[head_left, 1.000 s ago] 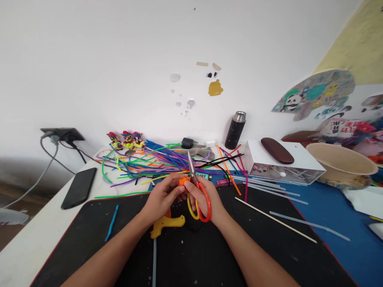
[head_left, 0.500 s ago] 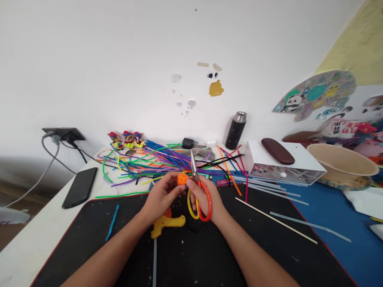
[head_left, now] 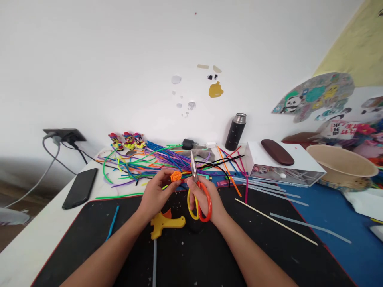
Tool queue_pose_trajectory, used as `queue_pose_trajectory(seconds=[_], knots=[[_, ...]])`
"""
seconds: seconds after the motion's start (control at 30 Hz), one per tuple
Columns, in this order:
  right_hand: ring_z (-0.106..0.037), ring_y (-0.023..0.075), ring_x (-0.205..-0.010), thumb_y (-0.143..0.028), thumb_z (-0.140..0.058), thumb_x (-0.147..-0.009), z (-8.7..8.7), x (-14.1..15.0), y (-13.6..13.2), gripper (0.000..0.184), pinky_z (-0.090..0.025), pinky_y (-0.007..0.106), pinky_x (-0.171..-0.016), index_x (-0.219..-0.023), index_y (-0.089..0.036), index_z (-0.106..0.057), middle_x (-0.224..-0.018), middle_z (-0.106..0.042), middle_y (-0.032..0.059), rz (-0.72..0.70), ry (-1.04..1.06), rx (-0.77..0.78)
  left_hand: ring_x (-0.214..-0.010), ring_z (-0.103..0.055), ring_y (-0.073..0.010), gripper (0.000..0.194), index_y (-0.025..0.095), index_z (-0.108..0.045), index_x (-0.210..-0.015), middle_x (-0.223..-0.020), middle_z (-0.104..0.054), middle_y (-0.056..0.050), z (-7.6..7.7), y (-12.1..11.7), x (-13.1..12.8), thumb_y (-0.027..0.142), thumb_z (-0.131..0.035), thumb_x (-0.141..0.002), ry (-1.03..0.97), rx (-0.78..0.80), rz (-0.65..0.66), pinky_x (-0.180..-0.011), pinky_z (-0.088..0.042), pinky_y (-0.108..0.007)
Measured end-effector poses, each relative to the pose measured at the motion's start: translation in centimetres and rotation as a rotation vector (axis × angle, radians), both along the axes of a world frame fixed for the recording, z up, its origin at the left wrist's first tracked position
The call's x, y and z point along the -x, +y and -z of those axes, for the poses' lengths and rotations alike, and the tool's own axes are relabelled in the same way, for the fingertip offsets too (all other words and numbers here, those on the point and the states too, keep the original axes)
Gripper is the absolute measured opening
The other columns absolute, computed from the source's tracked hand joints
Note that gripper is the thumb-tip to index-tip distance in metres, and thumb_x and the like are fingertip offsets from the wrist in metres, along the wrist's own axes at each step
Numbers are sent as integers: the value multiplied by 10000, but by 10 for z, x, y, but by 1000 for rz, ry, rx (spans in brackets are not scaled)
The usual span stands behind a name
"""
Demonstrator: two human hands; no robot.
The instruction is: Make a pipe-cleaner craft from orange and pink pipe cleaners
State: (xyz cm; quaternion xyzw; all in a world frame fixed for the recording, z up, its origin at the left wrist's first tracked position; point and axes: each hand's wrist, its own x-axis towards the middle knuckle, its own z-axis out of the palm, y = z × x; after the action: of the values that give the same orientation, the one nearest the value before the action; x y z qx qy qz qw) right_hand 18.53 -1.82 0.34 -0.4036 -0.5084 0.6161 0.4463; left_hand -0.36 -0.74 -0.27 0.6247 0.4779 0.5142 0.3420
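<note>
My left hand point(head_left: 156, 194) pinches a small orange pipe-cleaner flower point(head_left: 176, 176) between thumb and fingers. My right hand point(head_left: 206, 198) is closed around a pair of scissors point(head_left: 205, 201) with red and yellow handles; the blades point up toward the wall and look nearly closed. The flower sits just left of the blades, apart from them. Beneath my hands a yellow glue gun point(head_left: 169, 224) lies on the black mat point(head_left: 185, 263), a translucent glue stick point(head_left: 154, 263) running from it toward me. A blue twisted pipe-cleaner piece point(head_left: 113, 223) rests on the mat's left side.
Behind my hands spreads a pile of coloured pipe cleaners point(head_left: 167, 157). A black phone point(head_left: 80, 188) lies at left. A dark flask point(head_left: 235, 132), a white box point(head_left: 257, 159) with a brown case point(head_left: 277, 152), and a beige bowl point(head_left: 341, 157) stand at right. A thin wooden stick point(head_left: 275, 221) crosses the mat.
My left hand has shifted slightly left with the orange flower, away from my right fingers, and the flower's petalled face now shows. My right hand and the scissors have stayed almost still.
</note>
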Motion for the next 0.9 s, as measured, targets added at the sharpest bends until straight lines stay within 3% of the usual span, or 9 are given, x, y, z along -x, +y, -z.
queue_pose_trajectory(seconds=[0.17,0.33,0.53,0.73,0.9], knots=[[-654,164,-452,-742,-597,-953,7,1,0,619,-430,208,-445,-1133,-155,-673,-520,-637,-28,-47,-5,-45,-879,-725,-204,298,215,-676,-1099,-1012,-743,-36,-1,2,4,392,-776,-881,17,-12,-42,-802,-592,-330],[-678,188,-481,-860,-579,-874,5,3,0,790,-462,240,-475,-1184,-139,-671,-552,-662,-4,-50,27,-7,-854,-713,-204,288,215,-668,-1056,-961,-742,-28,-3,4,9,406,-781,-873,32,-48,-133,-792,-580,-328],[-773,235,-676,-907,-609,-806,1,3,-1,872,-565,293,-635,-1230,-147,-652,-716,-757,66,-101,83,-4,-823,-693,-192,270,222,-671,-1041,-945,-733,-22,-3,5,14,415,-767,-879,86,-102,-218,-755,-561,-306],[-641,137,-467,-753,-623,-934,13,1,-2,671,-469,236,-484,-1258,-167,-678,-778,-742,37,-60,-74,-99,-795,-688,-188,245,229,-680,-1047,-936,-739,-16,-6,4,14,401,-757,-890,124,-144,-241,-737,-558,-304],[-589,127,-446,-685,-614,-976,10,-2,-5,568,-427,216,-435,-1249,-196,-707,-709,-691,5,-52,-223,-159,-773,-672,-182,222,225,-689,-1015,-918,-734,-15,-9,2,12,387,-768,-885,144,-186,-248,-715,-544,-294]])
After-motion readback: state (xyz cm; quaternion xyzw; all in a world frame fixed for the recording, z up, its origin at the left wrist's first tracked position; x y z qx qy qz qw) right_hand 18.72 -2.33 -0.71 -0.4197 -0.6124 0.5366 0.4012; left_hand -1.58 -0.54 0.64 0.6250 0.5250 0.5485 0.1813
